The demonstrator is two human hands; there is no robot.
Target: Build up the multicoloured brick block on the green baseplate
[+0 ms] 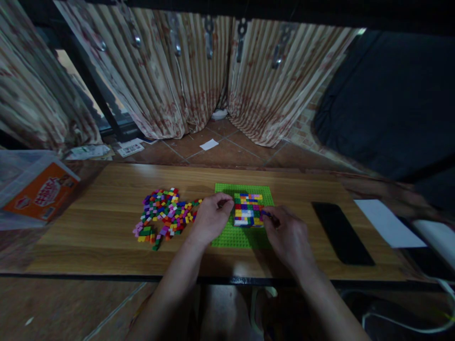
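Note:
A green studded baseplate (pixel 227 239) lies on the wooden table, with a block of multicoloured toy bricks (pixel 248 210) built up on it. At the block's left side is my left hand (pixel 212 218), its thumb and index finger brought together; whatever they hold, if anything, is hidden. My right hand (pixel 289 234) is at the block's right edge, fingers closed around a small dark bluish toy brick (pixel 270 216) that shows only in part. Left of the baseplate spreads a loose pile of small coloured bricks (pixel 165 210), partly behind my left hand.
On the wooden table (pixel 106 246), a black flat slab (pixel 343 233) lies to the right, with a white sheet (pixel 389 222) beyond it. A clear plastic bin with an orange label (pixel 40 192) stands at the far left. Striped curtains (pixel 199 71) hang behind.

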